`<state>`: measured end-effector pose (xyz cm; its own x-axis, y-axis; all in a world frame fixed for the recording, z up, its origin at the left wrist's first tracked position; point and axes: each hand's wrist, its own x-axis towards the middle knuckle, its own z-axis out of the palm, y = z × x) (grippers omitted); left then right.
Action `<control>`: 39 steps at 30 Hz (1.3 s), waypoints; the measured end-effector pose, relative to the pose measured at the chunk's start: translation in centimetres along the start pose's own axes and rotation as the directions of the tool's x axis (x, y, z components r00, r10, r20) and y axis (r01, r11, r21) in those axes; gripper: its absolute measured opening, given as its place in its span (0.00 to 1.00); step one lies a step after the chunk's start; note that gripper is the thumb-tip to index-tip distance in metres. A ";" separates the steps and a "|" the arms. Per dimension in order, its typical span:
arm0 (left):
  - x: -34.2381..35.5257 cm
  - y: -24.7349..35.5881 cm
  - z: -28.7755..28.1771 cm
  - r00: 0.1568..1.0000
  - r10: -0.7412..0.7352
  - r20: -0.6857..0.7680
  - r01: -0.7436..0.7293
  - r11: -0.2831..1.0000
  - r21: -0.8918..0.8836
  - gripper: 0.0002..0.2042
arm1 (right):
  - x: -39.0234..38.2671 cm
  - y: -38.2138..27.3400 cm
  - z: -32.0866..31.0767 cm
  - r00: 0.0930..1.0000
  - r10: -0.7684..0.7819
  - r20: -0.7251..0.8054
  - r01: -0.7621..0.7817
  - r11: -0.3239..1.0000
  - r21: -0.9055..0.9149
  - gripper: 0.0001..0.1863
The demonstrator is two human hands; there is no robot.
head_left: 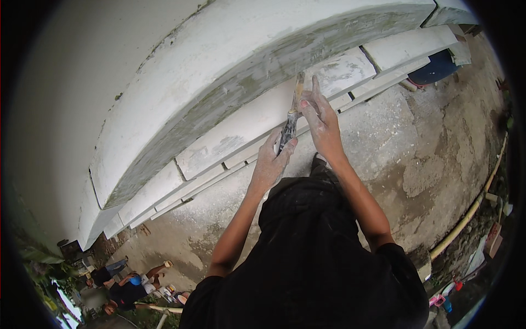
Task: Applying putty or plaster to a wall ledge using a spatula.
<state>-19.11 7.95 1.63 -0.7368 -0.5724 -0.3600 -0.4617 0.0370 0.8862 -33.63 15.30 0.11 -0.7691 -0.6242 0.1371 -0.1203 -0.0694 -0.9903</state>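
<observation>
My left hand (pixel 271 163) is closed round the dark, plaster-smeared handle of a narrow scraper (pixel 289 131). Its slim blade, coated with whitish and brownish residue, points up and away from me. Just right of the blade is my right hand (pixel 324 122), index finger stretched out and thumb apart. Some of its fingers lie close against the blade; whether they touch cannot be made out. Both hands are dusted with pale powder. Beyond them runs a white block ledge (pixel 246 123), with a smeared grey patch (pixel 345 70) near my right fingertips.
Above the ledge curves a white band with a rough grey underside (pixel 241 82). Stained concrete floor (pixel 383 142) stretches right. A dark blue tub (pixel 435 67) stands by the ledge's far end. A bamboo pole (pixel 466 230) edges the right side. People (pixel 129 288) are at lower left.
</observation>
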 end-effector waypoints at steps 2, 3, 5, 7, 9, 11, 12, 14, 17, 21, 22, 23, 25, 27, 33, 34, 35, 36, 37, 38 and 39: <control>0.1 0.9 0.6 0.994 -0.105 0.021 0.105 0.994 -0.006 0.23 | 1.0 0.1 -1.0 0.992 0.061 0.107 -0.050 0.993 -0.106 0.34; 0.3 0.8 0.8 0.994 -0.107 0.022 0.107 0.994 0.004 0.23 | 1.5 0.2 -1.2 0.993 0.063 0.101 -0.053 0.994 -0.097 0.34; 1.0 0.5 1.0 0.994 0.068 -0.089 -0.066 0.997 0.034 0.23 | 2.4 0.4 -1.3 0.991 0.077 0.106 -0.074 0.997 -0.029 0.35; 1.1 1.3 1.1 0.994 0.045 -0.101 -0.036 0.995 0.088 0.22 | 2.9 -0.3 -1.5 0.989 0.094 0.115 -0.086 0.993 -0.075 0.35; 1.3 2.3 0.9 0.986 0.118 -0.117 -0.105 0.988 0.112 0.21 | 3.4 -0.6 -1.7 0.987 0.107 0.119 -0.092 0.988 -0.121 0.36; 1.8 3.3 1.0 0.981 0.147 -0.127 -0.125 0.978 0.169 0.19 | 4.0 -0.5 -1.8 0.979 0.144 0.141 -0.129 0.986 -0.107 0.36; 2.4 3.5 0.9 0.967 0.224 -0.121 -0.194 0.956 0.221 0.19 | 4.1 -0.3 -1.6 0.981 0.145 0.127 -0.133 0.986 -0.099 0.36; 3.2 4.2 1.0 0.959 0.265 -0.095 -0.228 0.929 0.292 0.19 | 4.5 0.2 -1.1 0.995 0.102 0.002 -0.102 0.995 -0.014 0.31; 3.5 4.1 1.2 0.941 0.326 -0.087 -0.289 0.912 0.291 0.19 | 4.7 1.2 -0.6 0.981 0.195 0.024 -0.196 0.974 0.110 0.22; 3.2 2.6 1.1 0.967 0.239 -0.087 -0.205 0.935 0.291 0.18 | 4.0 2.3 1.2 0.990 0.071 -0.125 -0.055 0.990 0.132 0.16; 3.3 2.5 0.9 0.953 0.295 -0.073 -0.255 0.908 0.333 0.19 | 4.1 1.9 1.2 0.991 0.098 -0.088 -0.089 0.991 0.097 0.15; 3.4 2.5 0.7 0.955 0.289 -0.063 -0.252 0.907 0.337 0.19 | 4.1 1.4 1.3 0.991 0.125 -0.051 -0.122 0.991 0.060 0.15; 3.6 2.8 0.9 0.955 0.291 -0.059 -0.255 0.906 0.338 0.19 | 4.2 1.1 1.2 0.989 0.141 -0.054 -0.138 0.989 0.056 0.15; 4.0 3.1 0.7 0.951 0.307 -0.026 -0.284 0.905 0.317 0.18 | 4.0 1.1 0.9 0.984 0.133 -0.117 -0.127 0.990 0.059 0.15; 4.8 4.0 0.5 0.954 0.301 -0.013 -0.278 0.897 0.344 0.16 | 4.8 1.0 0.9 0.983 0.135 -0.123 -0.120 0.985 0.125 0.16; 4.9 3.9 0.6 0.954 0.298 -0.013 -0.276 0.897 0.347 0.16 | 4.9 1.4 1.1 0.983 0.138 -0.123 -0.123 0.984 0.128 0.16; 5.1 3.7 0.8 0.945 0.326 -0.024 -0.298 0.890 0.344 0.16 | 5.1 2.1 1.4 0.984 0.105 -0.147 -0.089 0.990 0.112 0.16; 5.1 3.8 0.9 0.936 0.351 -0.034 -0.320 0.884 0.340 0.16 | 5.1 2.2 1.5 0.983 0.072 -0.171 -0.057 0.994 0.095 0.17; 4.9 4.1 0.7 0.937 0.348 -0.035 -0.315 0.885 0.343 0.16 | 4.9 2.2 1.5 0.983 0.076 -0.169 -0.060 0.993 0.098 0.17; 4.6 4.6 0.4 0.961 0.274 -0.015 -0.253 0.906 0.340 0.17 | 4.6 2.0 1.7 0.979 0.107 -0.173 -0.083 0.986 0.141 0.18; 4.5 5.0 0.2 0.979 0.206 0.003 -0.195 0.921 0.338 0.17 | 4.7 1.7 1.9 0.975 0.133 -0.177 -0.100 0.978 0.184 0.19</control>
<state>-24.87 5.75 4.37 -0.8175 -0.5500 -0.1709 -0.4487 0.4222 0.7877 -36.24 10.83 -0.94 -0.8771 -0.4802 0.0062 0.0745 -0.1488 -0.9861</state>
